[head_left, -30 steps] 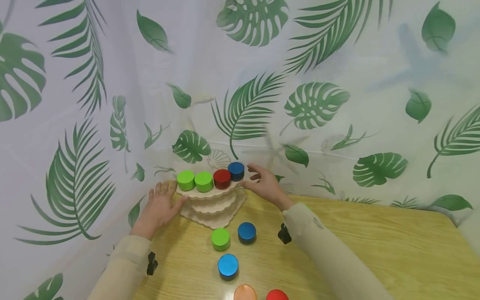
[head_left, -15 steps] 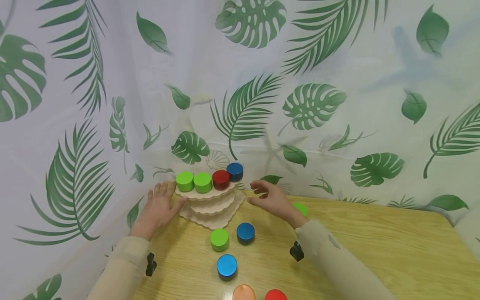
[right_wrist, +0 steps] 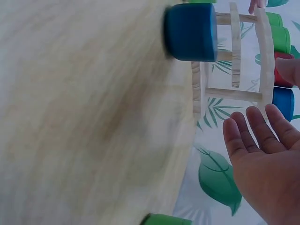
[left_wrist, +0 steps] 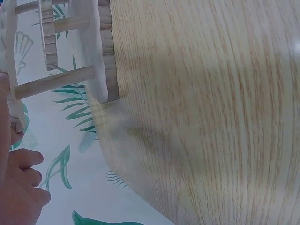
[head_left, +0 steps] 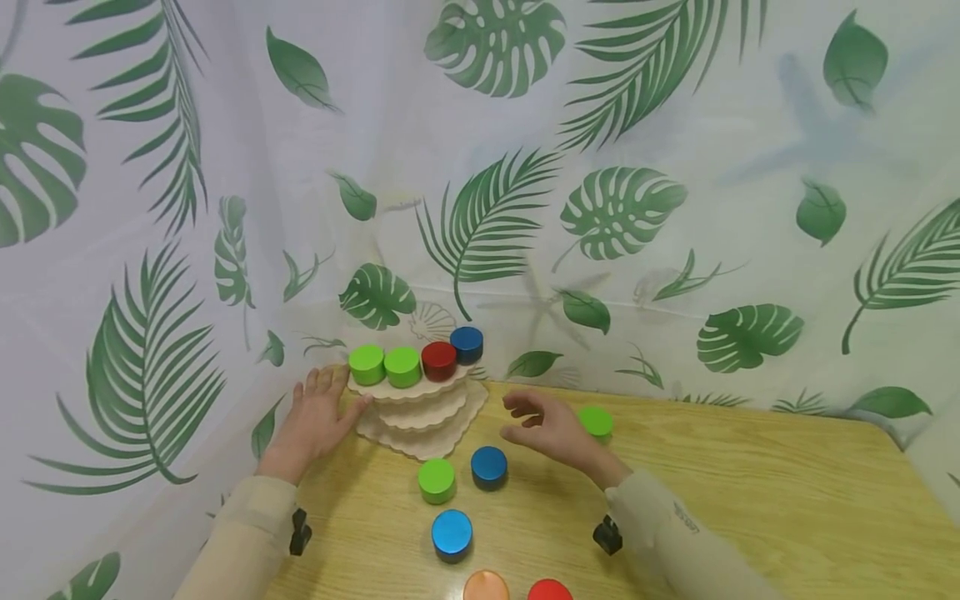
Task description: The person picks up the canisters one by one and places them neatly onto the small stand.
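Note:
A tiered wooden stand with scalloped edges stands in the corner. Along its top tier sit two short green cylinders, a red one and, at the right end, a dark blue one. My left hand holds the left end of that tier, thumb at the front edge and index finger alongside; the stand's crossbars show in the left wrist view. My right hand, fingers loosely bent and holding nothing, is to the right of the stand. Its palm shows in the right wrist view.
On the wooden table, before the stand, are a green cylinder, a dark blue one and a lighter blue one. Orange and red ones lie nearest. Another green cylinder is behind my right wrist. Leaf-printed cloth encloses the corner.
My right hand has drawn away from the blue cylinder on the top tier, moving right and down toward the table. My left hand stays at the stand's left end.

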Tool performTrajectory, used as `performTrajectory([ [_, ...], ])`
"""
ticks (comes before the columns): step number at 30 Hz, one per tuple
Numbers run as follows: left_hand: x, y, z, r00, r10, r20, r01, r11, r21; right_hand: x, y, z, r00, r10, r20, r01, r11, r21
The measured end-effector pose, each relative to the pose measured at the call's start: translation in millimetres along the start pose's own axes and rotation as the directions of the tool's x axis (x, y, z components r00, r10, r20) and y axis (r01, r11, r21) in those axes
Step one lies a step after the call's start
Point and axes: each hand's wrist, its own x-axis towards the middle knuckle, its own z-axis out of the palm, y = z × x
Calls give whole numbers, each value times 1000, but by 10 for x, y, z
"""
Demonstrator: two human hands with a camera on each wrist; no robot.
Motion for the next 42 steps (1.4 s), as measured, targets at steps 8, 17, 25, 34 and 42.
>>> performTrajectory([
  [8,-4,14,-4,1000,1,-6,-1,1000,4,-105,100,52,998,17,53,-18,1000,22],
  [17,-3,16,-1,1000,-4,-2,4,1000,-6,-160,177,101,991,7,132,-9,1000,11],
  [25,-9,1,20,1000,-11,2,11,1000,-10,-180,225,152,987,7,160,-3,1000,-28],
  [34,-9,2,14,1000,-6,2,6,1000,-12,-195,291,222,980,-3,198,8,1000,-25],
  [42,-9,3,16,1000,-3,-6,3,1000,-3,-188,287,252,980,-8,201,22,998,-67],
])
